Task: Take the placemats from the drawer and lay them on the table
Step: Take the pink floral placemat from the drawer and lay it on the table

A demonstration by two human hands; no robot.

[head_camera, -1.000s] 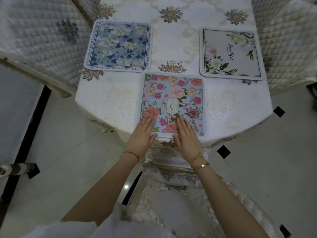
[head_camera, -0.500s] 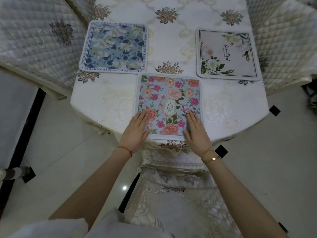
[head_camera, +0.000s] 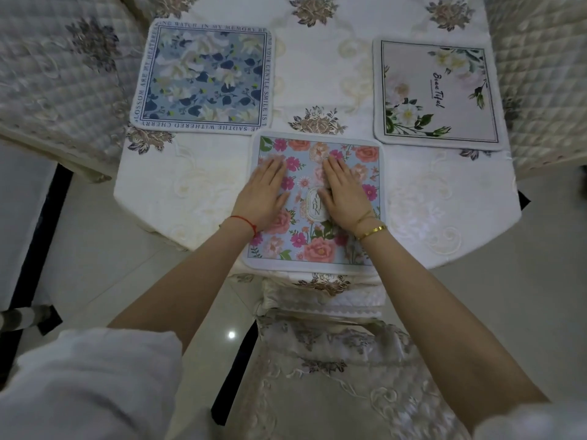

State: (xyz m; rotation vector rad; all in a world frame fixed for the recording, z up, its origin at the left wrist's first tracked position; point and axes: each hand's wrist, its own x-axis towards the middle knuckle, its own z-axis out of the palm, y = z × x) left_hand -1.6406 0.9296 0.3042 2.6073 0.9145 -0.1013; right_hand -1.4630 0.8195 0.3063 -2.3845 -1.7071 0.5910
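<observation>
Three placemats on the table (head_camera: 197, 198): blue mat (head_camera: 203, 79) far left, beige mat (head_camera: 440, 93) far right, pink floral mat (head_camera: 317, 249) at near edge. Left hand (head_camera: 262, 195) and right hand (head_camera: 343, 193) flat, fingers extended, now further up the mat than before.

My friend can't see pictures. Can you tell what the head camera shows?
Two hands, left hand and right hand, press flat on a pink flowery placemat at the table's near edge. A blue placemat and a pale placemat lie farther back.

Matt printed cloth placemat (head_camera: 330, 249) on embroidered tablecloth (head_camera: 190, 192); glossy tiled floor (head_camera: 127, 281).
</observation>
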